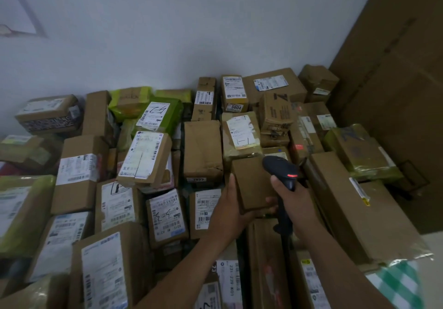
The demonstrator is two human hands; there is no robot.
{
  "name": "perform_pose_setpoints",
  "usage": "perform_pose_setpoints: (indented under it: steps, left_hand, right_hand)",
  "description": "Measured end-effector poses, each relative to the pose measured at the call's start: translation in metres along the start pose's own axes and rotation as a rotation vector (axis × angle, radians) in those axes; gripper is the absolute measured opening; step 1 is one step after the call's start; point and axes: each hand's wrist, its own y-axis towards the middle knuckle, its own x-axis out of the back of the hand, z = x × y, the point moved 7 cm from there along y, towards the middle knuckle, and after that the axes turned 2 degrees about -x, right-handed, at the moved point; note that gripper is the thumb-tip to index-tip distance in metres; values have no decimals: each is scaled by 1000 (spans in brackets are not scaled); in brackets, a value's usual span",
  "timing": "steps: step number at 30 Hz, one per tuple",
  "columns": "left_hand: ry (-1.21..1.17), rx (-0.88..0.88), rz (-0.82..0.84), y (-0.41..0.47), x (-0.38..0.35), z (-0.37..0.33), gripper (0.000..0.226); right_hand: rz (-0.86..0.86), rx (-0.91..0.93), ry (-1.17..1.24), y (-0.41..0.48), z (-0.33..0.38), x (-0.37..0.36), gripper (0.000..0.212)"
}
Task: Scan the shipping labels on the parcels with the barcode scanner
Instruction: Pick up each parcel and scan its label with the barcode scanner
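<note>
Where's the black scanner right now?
Head view, right of centre: the barcode scanner is held in the right hand, beside the small plain box that the left hand grips.

A parcel storeroom: labelled cardboard parcels heaped against a bare wall

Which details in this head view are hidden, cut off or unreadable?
- Head view: the small brown cardboard box in the left hand shows a plain face; any label is turned away.
- Trigger of the black barcode scanner: covered by the right hand.
- The green checked material: cut by the bottom edge.
</note>
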Motion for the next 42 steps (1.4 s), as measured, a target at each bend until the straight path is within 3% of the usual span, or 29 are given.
perform_pose_setpoints:
  steps: [4, 7, 11, 16, 20, 27, 34, 37, 39, 42]
  left_hand:
    - [112, -26, -116, 8, 17, -5, 86]
    - [127, -15, -109, 7, 20, -5, 75]
    - [318, 156, -55, -17, 24, 33, 94]
    - [555, 384, -19, -37, 17, 63, 115]
    - [423, 596, 49, -39, 4, 75, 138]
    - [334, 627, -34, -36, 19, 69, 140]
    - [201, 465, -274, -48, 76, 24, 133]
    - [64, 394, -328, -60, 90, 1, 136]
    - [-86, 383, -400, -68, 97, -7, 128]
    - [-356, 372, -496, -82, 112, -5, 94]
  right_hand:
    - [29, 105, -33, -5, 14, -15, 8]
    - [69, 104, -90, -13, 12, -19, 12]
    - [189, 58, -148, -19, 0, -33, 19]
    - [172, 23, -149, -14, -12, -35, 23]
    - [176, 20, -155, -11, -17, -33, 24]
    - [222, 20, -125, -15, -13, -32, 18]
    - [399, 21, -34, -34, 0, -46, 13]
    - [438, 42, -111, -42, 5, -57, 16]
    - [480, 30, -70, -51, 10, -60, 34]
    - [487, 5, 16, -56, 16, -56, 48]
